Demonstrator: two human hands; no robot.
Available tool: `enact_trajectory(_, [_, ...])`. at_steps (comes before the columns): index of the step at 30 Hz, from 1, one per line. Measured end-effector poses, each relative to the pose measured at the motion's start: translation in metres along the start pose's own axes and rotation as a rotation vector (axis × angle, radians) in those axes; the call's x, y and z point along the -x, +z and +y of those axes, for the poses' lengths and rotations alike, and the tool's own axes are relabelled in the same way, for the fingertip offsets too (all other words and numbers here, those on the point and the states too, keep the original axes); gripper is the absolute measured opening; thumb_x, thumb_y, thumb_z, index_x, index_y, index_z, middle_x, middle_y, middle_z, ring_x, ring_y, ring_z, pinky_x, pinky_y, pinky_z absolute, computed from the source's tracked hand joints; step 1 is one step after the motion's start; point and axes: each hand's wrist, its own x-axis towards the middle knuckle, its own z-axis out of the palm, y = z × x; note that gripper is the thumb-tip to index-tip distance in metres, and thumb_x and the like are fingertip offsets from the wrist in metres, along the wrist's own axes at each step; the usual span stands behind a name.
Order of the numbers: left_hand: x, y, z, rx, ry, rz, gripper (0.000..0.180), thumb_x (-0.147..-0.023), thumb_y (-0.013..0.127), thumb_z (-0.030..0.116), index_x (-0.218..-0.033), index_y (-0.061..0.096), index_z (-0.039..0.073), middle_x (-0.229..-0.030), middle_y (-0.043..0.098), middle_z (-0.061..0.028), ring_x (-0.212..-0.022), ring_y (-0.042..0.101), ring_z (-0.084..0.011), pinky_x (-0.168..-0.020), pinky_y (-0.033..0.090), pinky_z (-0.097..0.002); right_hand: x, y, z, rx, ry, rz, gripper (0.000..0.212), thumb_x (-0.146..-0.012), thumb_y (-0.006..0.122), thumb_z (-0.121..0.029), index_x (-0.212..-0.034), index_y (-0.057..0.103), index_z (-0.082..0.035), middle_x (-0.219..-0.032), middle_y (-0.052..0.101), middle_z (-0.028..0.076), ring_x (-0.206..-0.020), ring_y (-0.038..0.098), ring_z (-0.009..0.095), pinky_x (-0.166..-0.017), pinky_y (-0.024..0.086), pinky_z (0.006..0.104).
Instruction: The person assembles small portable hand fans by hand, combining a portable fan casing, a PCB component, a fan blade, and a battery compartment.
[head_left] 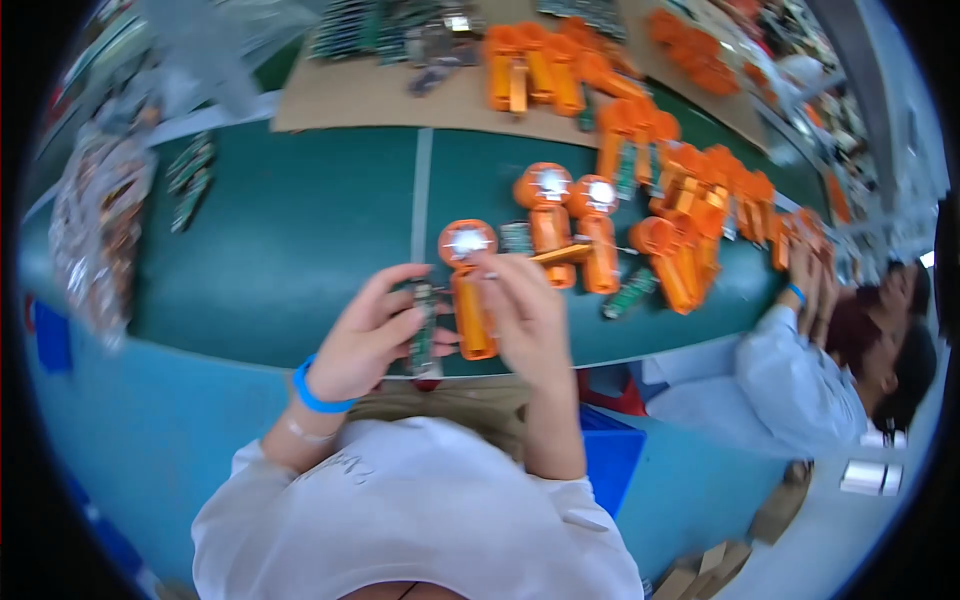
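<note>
My left hand is closed around a narrow green circuit board, held upright near the table's front edge. Just right of it is an orange plastic lamp housing with a long handle and a round head holding a shiny silver reflector. My right hand has its thumb and fingers pinched together at the neck of this housing. Whatever sits in that pinch is small and blurred. Two similar orange housings with reflectors lie beyond my right hand, with an orange strip across them.
More orange housings crowd the green table's right side. Loose circuit boards lie among them and at the left. A plastic bag of parts is at the far left, and cardboard at the back. A co-worker's hands are at the right.
</note>
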Motion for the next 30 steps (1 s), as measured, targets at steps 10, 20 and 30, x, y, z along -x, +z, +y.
enact_trajectory(10, [0.001,-0.005,0.003,-0.066,-0.058,-0.016,0.042,-0.093,0.046,0.008,-0.133,0.033,0.005,-0.114,0.052,-0.0122,-0.097,0.062,-0.0224,-0.083,0.054,-0.0349,0.0,0.004,-0.011,-0.404,0.331,0.123,0.018,-0.084,0.062,0.0,-0.1,0.056,0.005,-0.086,0.068,0.013,-0.06,0.058,0.01,-0.053,0.045,0.019])
enact_trajectory(20, [0.002,-0.013,-0.003,-0.09,0.02,0.008,0.042,-0.093,0.049,0.01,-0.133,0.035,0.006,-0.104,0.056,-0.0073,-0.087,0.063,-0.0144,-0.063,0.047,-0.021,-0.006,0.008,-0.004,-0.411,0.359,0.063,0.012,-0.087,0.056,-0.001,-0.097,0.057,0.006,-0.086,0.067,0.016,-0.055,0.056,0.009,-0.048,0.044,0.0191])
enact_trajectory(30, [0.003,-0.005,-0.003,-0.055,0.01,0.006,0.041,-0.093,0.049,0.009,-0.131,0.035,0.003,-0.108,0.057,-0.0127,-0.094,0.062,-0.021,-0.08,0.052,-0.0319,-0.004,-0.009,0.009,-0.552,0.407,-0.311,0.016,-0.09,0.056,-0.006,-0.103,0.059,0.003,-0.094,0.065,0.011,-0.08,0.064,0.017,-0.072,0.052,0.0277])
